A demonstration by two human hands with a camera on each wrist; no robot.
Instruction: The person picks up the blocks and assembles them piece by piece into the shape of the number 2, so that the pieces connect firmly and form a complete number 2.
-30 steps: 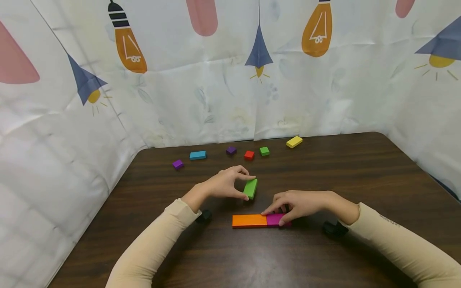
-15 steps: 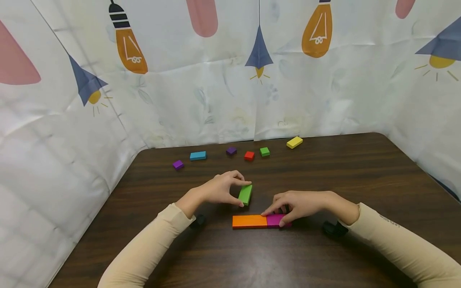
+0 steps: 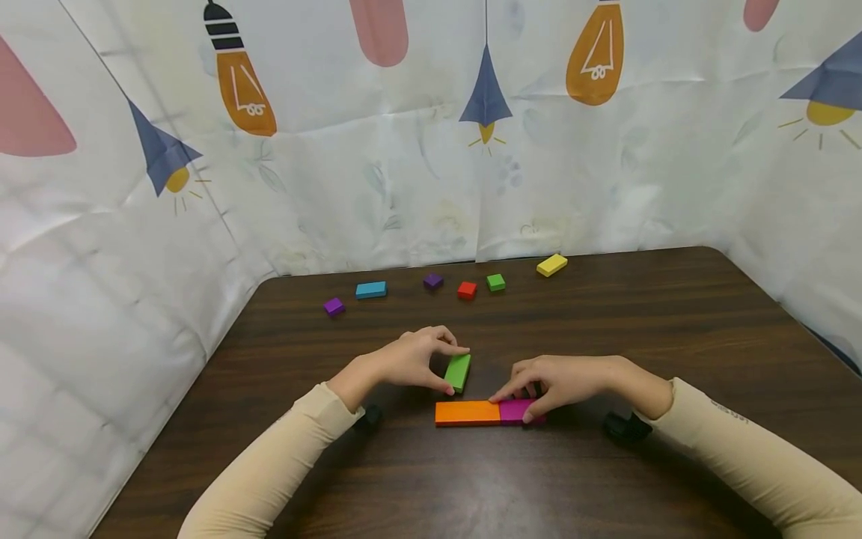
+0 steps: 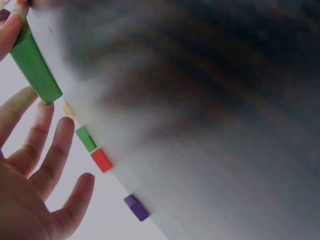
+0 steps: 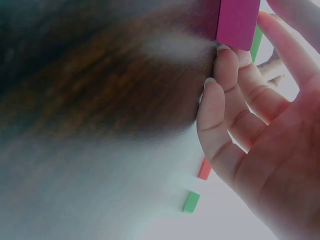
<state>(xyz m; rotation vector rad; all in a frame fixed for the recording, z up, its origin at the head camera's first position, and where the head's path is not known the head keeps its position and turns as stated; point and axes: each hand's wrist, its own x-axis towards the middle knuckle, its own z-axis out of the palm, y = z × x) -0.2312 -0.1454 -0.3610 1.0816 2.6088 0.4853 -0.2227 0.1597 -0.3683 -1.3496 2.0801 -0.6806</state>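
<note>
My left hand (image 3: 409,362) pinches a long green block (image 3: 458,372) between thumb and fingers, just behind the orange block and apart from it. In the left wrist view that green block (image 4: 36,62) is at the upper left, with the lower fingers spread. An orange block (image 3: 468,413) and a magenta block (image 3: 514,411) lie end to end in a row. My right hand (image 3: 572,380) holds the magenta block with thumb and index finger, covering its right end. In the right wrist view the magenta block (image 5: 239,22) shows at the top, beside the fingers.
Along the back of the dark wooden table (image 3: 646,322) lie a purple block (image 3: 334,307), a blue block (image 3: 371,290), a dark purple block (image 3: 433,281), a red block (image 3: 467,290), a small green block (image 3: 495,282) and a yellow block (image 3: 552,265). A printed curtain (image 3: 417,180) hangs behind.
My left hand has brought the long green block nearer to me and slightly left, closer to the orange block. My right hand and the orange and magenta row have stayed put.
</note>
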